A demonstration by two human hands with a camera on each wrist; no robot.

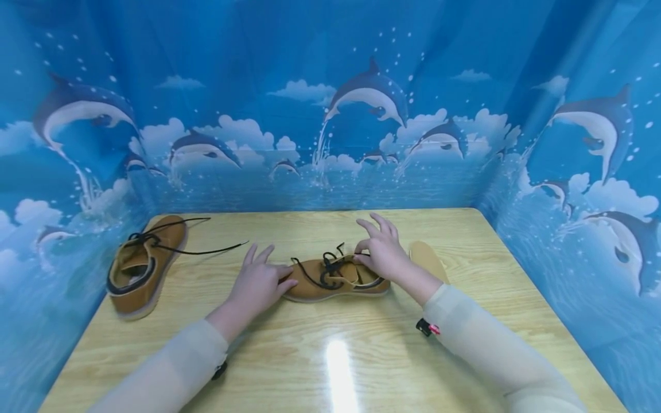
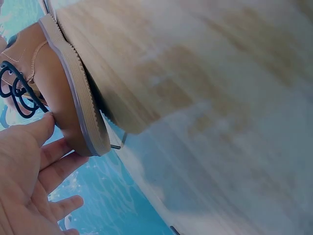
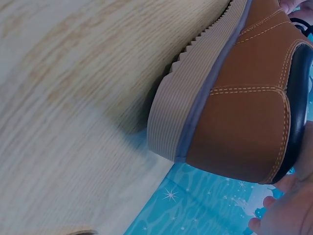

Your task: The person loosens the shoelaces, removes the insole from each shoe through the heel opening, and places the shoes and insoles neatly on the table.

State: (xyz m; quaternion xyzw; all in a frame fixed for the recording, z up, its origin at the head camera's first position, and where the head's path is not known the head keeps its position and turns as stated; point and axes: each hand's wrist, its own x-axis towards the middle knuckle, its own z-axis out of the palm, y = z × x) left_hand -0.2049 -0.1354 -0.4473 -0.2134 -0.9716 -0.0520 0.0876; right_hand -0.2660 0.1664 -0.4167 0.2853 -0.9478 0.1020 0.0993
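A brown lace-up shoe (image 1: pixel 315 281) lies sole down in the middle of the table, its toe to the left. My left hand (image 1: pixel 260 278) holds the toe between the thumb and fingers, the other fingers spread. The left wrist view shows the thumb on the toe's upper and fingertips beside the sole's front edge (image 2: pixel 100 142). Over the shoe's opening, my right hand (image 1: pixel 382 249) pinches the far edge near the tongue with thumb and forefinger, other fingers raised. Black laces (image 1: pixel 333 269) are looped loosely over the front. In the right wrist view the heel (image 3: pixel 234 132) hides part of that hand.
A second brown shoe (image 1: pixel 147 269) stands at the table's left edge, its laces trailing right. A tan insole (image 1: pixel 428 258) lies right of the middle shoe, partly behind my right forearm. The wooden table (image 1: pixel 289 355) is backed by a blue dolphin-print curtain (image 1: pixel 248 69).
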